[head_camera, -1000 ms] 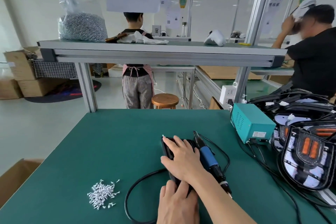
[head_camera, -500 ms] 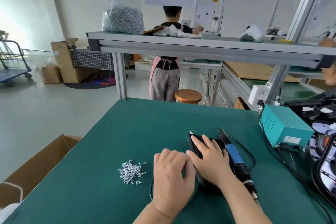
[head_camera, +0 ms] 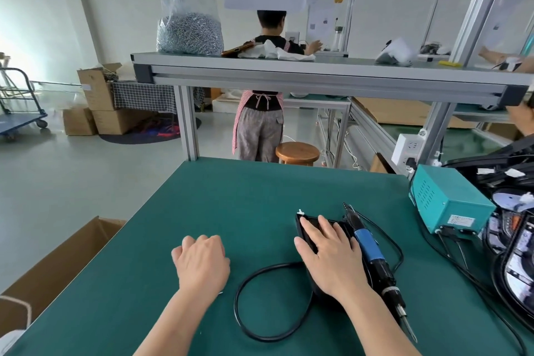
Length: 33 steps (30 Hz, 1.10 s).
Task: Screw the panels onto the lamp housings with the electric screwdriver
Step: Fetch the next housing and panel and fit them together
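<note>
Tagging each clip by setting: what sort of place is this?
Most likely a small assembly workshop: a green-topped workbench, an electric screwdriver lying near a teal power box, and a big bag of screws on the shelf above.

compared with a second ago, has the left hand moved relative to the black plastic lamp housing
Yes. The left hand has moved left, away from the black plastic lamp housing that the right hand rests on.
</note>
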Available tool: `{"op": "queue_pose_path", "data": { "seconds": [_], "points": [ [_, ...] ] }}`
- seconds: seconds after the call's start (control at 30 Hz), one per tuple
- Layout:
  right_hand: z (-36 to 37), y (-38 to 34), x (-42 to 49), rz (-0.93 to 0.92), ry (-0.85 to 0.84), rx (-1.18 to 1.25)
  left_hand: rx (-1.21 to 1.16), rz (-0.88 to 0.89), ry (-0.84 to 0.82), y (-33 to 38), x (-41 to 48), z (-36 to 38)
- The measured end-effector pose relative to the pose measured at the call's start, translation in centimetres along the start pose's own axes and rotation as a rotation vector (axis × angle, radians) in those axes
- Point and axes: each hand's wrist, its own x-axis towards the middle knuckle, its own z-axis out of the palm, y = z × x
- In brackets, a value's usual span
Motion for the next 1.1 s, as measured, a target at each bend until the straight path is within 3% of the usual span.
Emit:
{"op": "queue_pose_path", "data": {
  "seconds": [0.23, 0.43, 0.6, 0.7, 0.8, 0.87, 0.9, 1.03, 1.1],
  "points": [
    [0.2, 0.0, 0.0, -0.001, 0.013, 0.008, 0.002, 0.053, 0.063, 0.6, -0.2, 0.5],
    [0.5, -0.1, 0.1, 0.014, 0.019, -0.010, -0.490, 0.174, 0.209, 5.2, -2.7, 0.6],
    [0.4, -1.1, 0.1, 0.072, 0.004, 0.026, -0.798, 0.208, 0.184, 9.4, -4.7, 2.1],
    [-0.5, -0.6, -0.2, 0.041, 0.000, 0.169, -0.829, 0.188, 0.159, 9.8, -5.0, 3.7],
    [-2.5, 1.2, -0.5, 0.035, 0.199, 0.440, -0.744, 0.236, 0.155, 9.6, -4.6, 4.7],
    [-4.1, 3.4, -0.5, 0.130, 0.365, 0.388, -0.726, 0.267, 0.153, 9.7, -4.3, 5.0],
    [-4.9, 4.5, -0.4, 0.196, 0.369, 0.327, -0.719, 0.271, 0.146, 9.8, -4.3, 5.1],
    [-5.9, 7.1, 0.2, 0.418, 0.006, 0.134, -0.721, 0.255, 0.122, 9.7, -4.1, 5.2],
    [-5.8, 7.5, 0.7, 0.436, -0.059, 0.063, -0.730, 0.254, 0.120, 9.7, -4.1, 5.2]
  ]
}}
